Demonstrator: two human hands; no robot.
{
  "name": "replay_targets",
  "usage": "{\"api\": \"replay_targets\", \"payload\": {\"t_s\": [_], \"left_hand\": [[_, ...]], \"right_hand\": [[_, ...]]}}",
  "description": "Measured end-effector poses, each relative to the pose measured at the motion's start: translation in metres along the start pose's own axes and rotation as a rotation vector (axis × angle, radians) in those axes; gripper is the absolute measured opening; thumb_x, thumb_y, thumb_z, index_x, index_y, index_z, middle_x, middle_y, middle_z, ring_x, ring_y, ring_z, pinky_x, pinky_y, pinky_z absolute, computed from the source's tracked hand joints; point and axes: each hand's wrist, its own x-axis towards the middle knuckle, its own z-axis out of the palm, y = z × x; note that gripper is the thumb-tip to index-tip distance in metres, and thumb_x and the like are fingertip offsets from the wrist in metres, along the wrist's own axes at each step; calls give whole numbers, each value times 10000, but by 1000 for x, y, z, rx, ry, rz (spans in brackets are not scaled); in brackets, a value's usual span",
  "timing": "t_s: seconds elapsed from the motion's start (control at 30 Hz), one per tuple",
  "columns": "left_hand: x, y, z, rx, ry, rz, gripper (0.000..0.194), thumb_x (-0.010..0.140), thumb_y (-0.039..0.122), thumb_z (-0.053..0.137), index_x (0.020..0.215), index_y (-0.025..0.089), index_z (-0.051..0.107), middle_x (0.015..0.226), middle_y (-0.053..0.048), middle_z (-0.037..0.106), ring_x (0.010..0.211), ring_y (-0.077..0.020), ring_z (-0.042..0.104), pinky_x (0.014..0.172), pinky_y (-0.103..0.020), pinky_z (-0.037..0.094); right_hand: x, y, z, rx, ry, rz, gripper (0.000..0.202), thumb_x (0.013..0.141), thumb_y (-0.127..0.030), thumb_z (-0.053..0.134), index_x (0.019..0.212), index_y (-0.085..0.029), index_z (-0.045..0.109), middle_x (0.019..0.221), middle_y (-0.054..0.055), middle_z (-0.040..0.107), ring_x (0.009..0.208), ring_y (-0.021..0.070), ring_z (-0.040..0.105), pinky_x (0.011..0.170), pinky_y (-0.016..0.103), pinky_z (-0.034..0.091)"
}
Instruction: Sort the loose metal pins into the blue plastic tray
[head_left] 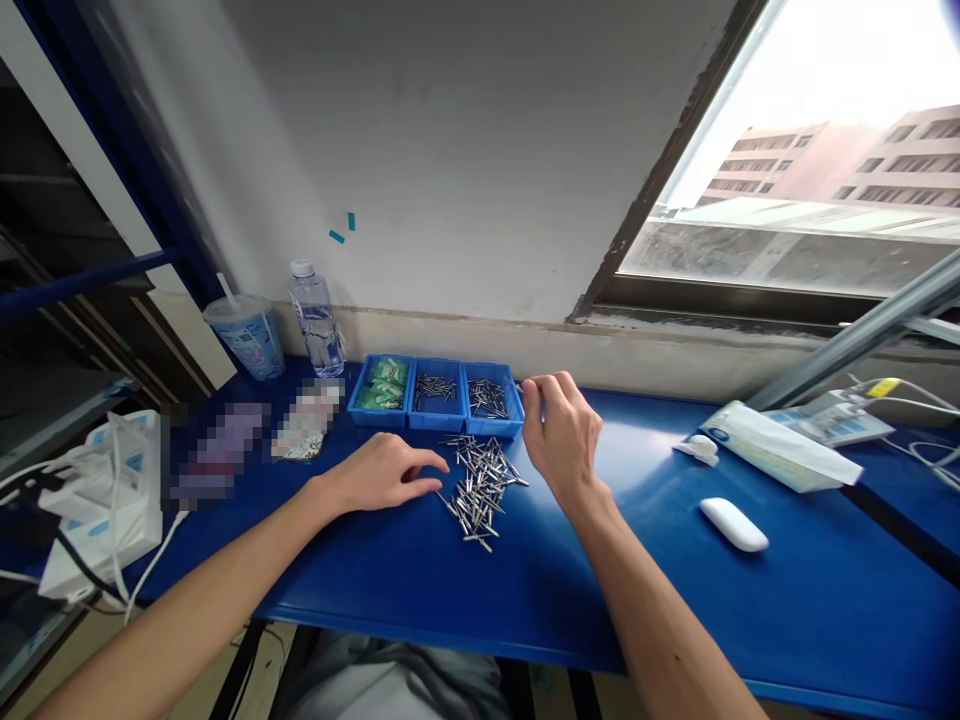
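Observation:
A loose pile of silver pop rivets [480,490] lies on the blue table. At its left edge rests my left hand [382,470], thumb and forefinger apart, with nothing seen between them. My right hand [561,425] is raised at the right of the pile, beside the right blue bin [514,425]; its fingers are curled together, and whatever they may hold is hidden. That bin and the middle blue bin [437,420] contain more thin metal pieces. Small green-and-white packets [388,380] fill the left blue bin [377,416].
Behind the bins are a water bottle [316,320] and a cup with a straw [247,335]. Power strips with cables [112,500] sit at the far left. To the right lie a white oval case [733,525], a tissue pack [780,447] and crumpled tissue [699,449].

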Motion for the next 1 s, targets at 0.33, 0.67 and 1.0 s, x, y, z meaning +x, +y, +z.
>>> {"api": "replay_targets", "payload": {"t_s": [0.33, 0.67, 1.0], "left_hand": [[6, 6, 10, 94, -115, -2, 144, 1057, 282, 581, 1012, 229, 707, 758, 22, 737, 684, -173, 697, 634, -254, 352], [1, -4, -1, 116, 77, -99, 144, 1068, 327, 544, 1021, 230, 640, 707, 43, 650, 606, -151, 592, 637, -274, 332], [3, 3, -3, 18, 125, -29, 181, 1085, 303, 478, 1026, 212, 623, 867, -5, 682, 793, -184, 617, 780, -310, 423]], "right_hand": [[-14, -9, 10, 89, -414, -27, 390, 1144, -428, 320, 1008, -195, 602, 664, 4, 650, 524, 160, 550, 559, 270, 281], [-37, -35, 26, 220, -811, -349, 217, 1107, -217, 464, 960, -181, 620, 811, 31, 731, 609, 146, 612, 571, 287, 251], [-41, -34, 27, 316, -657, -355, 195, 1110, -186, 407, 1056, -188, 594, 930, 51, 720, 703, 154, 652, 595, 281, 344]]}}
